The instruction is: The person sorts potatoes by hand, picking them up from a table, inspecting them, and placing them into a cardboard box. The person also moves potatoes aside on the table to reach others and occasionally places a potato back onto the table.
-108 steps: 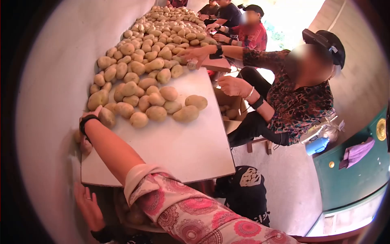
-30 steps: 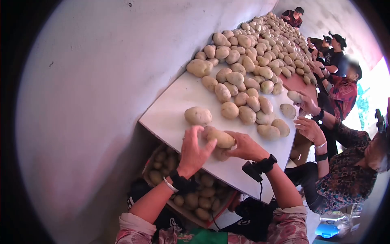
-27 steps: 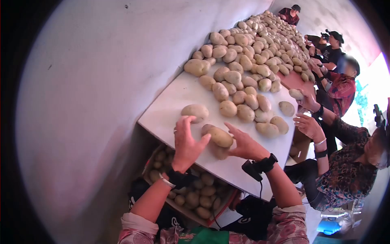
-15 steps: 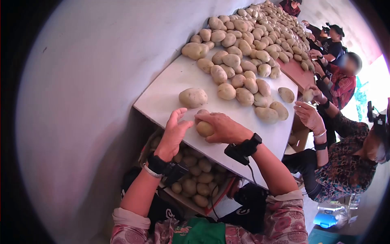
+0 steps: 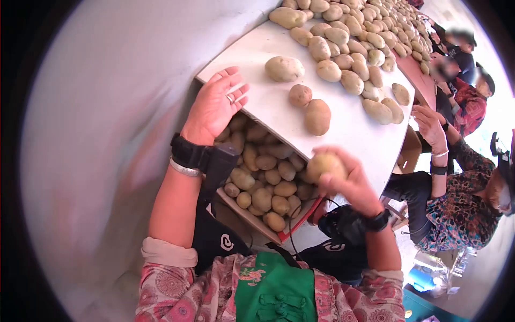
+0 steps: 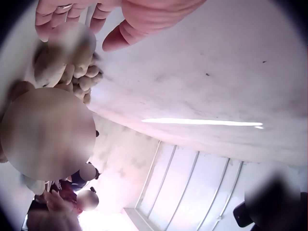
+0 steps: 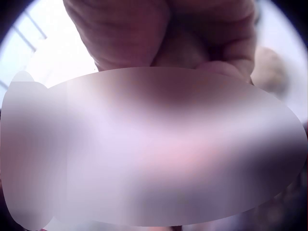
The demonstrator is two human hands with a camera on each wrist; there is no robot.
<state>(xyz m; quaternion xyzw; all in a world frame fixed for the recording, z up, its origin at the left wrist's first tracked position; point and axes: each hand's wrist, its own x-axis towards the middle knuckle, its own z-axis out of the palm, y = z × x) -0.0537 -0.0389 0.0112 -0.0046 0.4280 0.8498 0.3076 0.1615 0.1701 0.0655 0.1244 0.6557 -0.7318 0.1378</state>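
Observation:
In the head view my right hand (image 5: 351,180) grips a yellowish potato (image 5: 325,165) over the table's front edge, above the box side. My left hand (image 5: 215,102) is raised over the left corner of the white table (image 5: 354,145), palm up with relaxed fingers, holding nothing. Between the hands lie a small reddish potato (image 5: 300,95) and a longer brown potato (image 5: 317,117), close together. A large pale potato (image 5: 284,69) rests farther back. The right wrist view shows curled fingers (image 7: 231,53) around a potato, mostly blurred.
A box of potatoes (image 5: 261,199) stands below the table's front edge. A large potato pile (image 5: 354,32) covers the far part. Another person's hand (image 5: 431,129) is at the right edge, with more people beyond. A wall (image 5: 123,96) runs along the left.
My right hand has moved from the middle of the table towards the front edge with a potato, uncovering two others. My left hand has turned palm up. The view has shifted down.

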